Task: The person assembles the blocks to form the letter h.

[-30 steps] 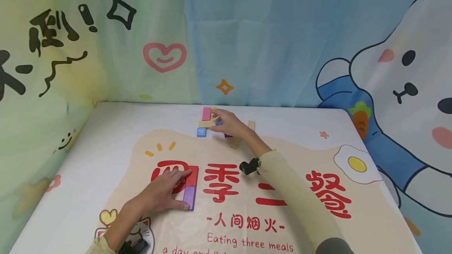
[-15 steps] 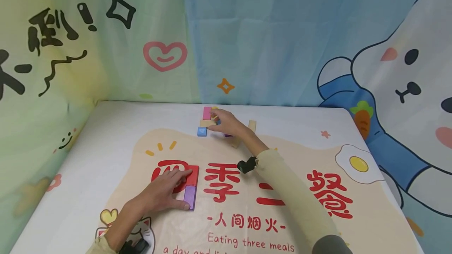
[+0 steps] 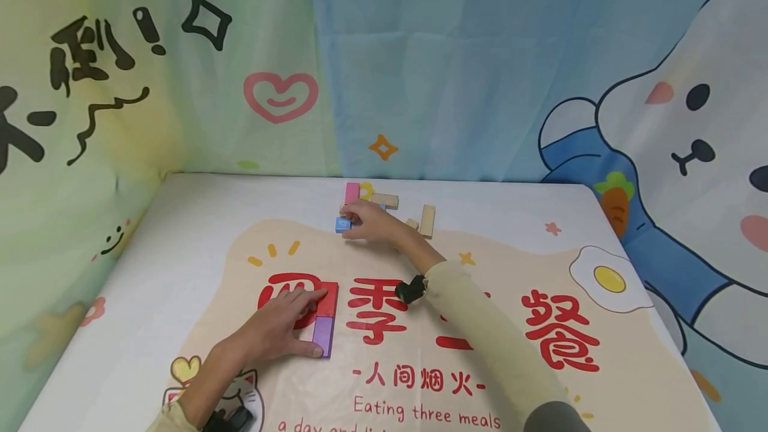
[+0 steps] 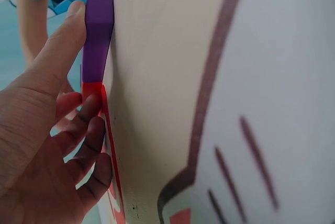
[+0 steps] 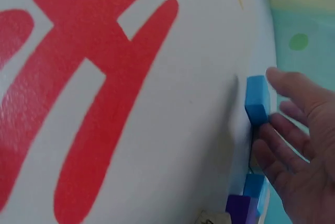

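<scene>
A red block (image 3: 327, 299) and a purple block (image 3: 323, 335) lie end to end on the printed cloth. My left hand (image 3: 276, 329) rests along them, thumb on the purple block and index finger on the red one; its other fingers are loosely bent in the left wrist view. At the back of the table, my right hand (image 3: 375, 224) is at a blue block (image 5: 256, 100). Its thumb and fingertips are spread about that block, and a firm grip is not visible. A pink block (image 3: 352, 192) stands just behind this hand.
Beyond the right hand are a yellow piece (image 3: 366, 190) and a wooden block (image 3: 385, 201). Another wooden block (image 3: 427, 221) lies to their right. The right wrist view also shows a second blue block (image 5: 255, 185) and a dark purple block (image 5: 241, 209).
My right hand has moved slightly left and nearer, from the yellow piece and wooden block to the blue block. The left hand and its two blocks have stayed put.
</scene>
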`<action>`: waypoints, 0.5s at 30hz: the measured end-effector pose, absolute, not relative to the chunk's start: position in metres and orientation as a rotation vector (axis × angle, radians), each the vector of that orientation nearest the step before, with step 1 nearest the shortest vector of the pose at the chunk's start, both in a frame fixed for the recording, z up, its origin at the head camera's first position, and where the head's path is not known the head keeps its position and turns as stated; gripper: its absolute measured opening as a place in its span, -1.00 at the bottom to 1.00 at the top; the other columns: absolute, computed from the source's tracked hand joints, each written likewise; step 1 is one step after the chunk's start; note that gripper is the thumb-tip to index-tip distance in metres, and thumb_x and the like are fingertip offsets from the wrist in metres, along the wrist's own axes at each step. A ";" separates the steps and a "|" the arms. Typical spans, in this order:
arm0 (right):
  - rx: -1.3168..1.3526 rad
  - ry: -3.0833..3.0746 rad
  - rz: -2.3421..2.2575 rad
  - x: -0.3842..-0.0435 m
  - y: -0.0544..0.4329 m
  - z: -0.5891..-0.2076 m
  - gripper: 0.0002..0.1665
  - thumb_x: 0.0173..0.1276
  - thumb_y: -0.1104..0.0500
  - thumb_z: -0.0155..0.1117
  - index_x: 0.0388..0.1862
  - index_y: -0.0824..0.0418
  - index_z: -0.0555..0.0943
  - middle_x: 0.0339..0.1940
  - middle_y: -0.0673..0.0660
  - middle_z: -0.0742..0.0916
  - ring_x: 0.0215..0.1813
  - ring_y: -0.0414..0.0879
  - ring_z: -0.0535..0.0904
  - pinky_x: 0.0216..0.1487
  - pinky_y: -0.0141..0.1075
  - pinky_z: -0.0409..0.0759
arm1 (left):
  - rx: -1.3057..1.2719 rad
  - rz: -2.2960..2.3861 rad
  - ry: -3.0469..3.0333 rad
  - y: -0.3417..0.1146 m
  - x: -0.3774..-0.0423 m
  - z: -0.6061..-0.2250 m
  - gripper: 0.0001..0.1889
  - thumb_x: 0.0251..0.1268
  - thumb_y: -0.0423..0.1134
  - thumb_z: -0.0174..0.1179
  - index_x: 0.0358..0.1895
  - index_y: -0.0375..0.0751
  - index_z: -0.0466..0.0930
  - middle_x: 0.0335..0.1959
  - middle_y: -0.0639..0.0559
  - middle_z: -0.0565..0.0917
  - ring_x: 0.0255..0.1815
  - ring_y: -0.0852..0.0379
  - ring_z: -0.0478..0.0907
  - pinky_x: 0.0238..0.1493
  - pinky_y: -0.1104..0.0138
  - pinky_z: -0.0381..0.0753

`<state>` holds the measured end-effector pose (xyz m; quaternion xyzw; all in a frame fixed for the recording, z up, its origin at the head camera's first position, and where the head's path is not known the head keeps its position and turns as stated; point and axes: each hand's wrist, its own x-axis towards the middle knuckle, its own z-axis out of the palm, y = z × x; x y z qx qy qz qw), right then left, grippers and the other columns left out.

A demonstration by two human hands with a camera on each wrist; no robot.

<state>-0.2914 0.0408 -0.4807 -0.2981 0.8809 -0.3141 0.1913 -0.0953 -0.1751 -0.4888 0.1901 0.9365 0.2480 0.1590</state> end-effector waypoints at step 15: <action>-0.896 2.642 -0.674 -0.283 0.031 -0.484 -0.48 0.36 0.15 0.27 0.26 0.30 0.50 0.17 0.21 0.53 0.14 -0.03 0.47 0.28 -0.23 0.50 | 0.562 0.690 2.689 -0.177 -0.096 -0.492 0.06 -0.22 0.40 0.40 0.44 0.05 0.25 0.18 0.11 0.51 0.20 0.13 0.42 0.22 0.08 0.56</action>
